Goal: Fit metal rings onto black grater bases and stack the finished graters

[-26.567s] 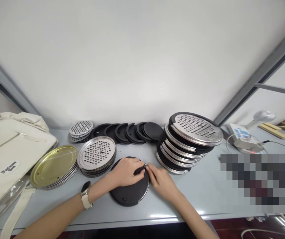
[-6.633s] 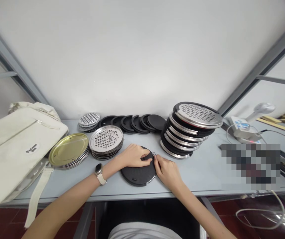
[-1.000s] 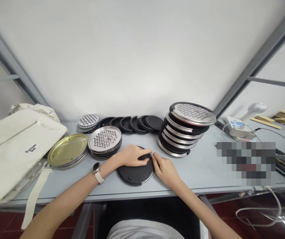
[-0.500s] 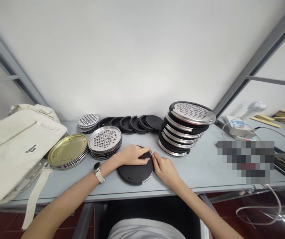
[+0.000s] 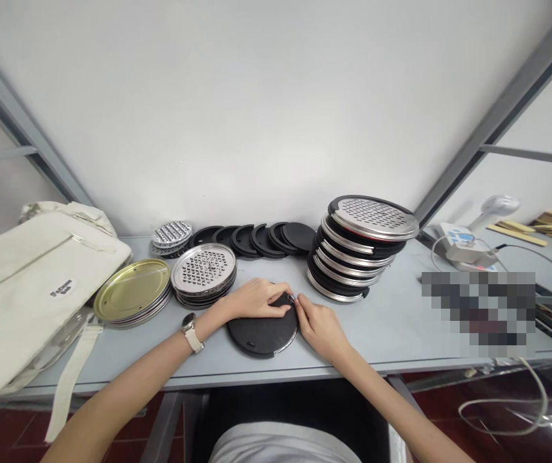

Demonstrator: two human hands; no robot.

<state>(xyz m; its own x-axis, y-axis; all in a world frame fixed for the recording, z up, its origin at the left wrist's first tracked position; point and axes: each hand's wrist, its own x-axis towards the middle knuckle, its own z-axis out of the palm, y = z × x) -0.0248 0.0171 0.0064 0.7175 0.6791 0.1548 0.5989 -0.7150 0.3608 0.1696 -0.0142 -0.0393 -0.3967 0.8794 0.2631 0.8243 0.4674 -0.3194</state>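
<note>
A round black disc (image 5: 261,334) with a shiny metal rim along its near right edge lies flat on the table in front of me. My left hand (image 5: 261,299) rests over its far left part, holding it, with thumb and forefinger curved toward the right edge. At that edge sits a small shiny metal piece (image 5: 290,298), too small to name surely. My right hand (image 5: 320,326) pinches it from the right, its fingers closed against the disc's edge. The fingertips partly hide the metal piece.
Grater plates (image 5: 203,270) and gold-coloured round plates (image 5: 133,289) are stacked left, beside a cream bag (image 5: 39,283). Black rings (image 5: 244,241) lie along the wall. A tall stack of rimmed graters (image 5: 362,251) stands right. Farther right are a white device (image 5: 459,241) and cables.
Both hands stay at the disc's right edge. My left fingers shift very slightly around the small metal piece; the disc keeps its place.
</note>
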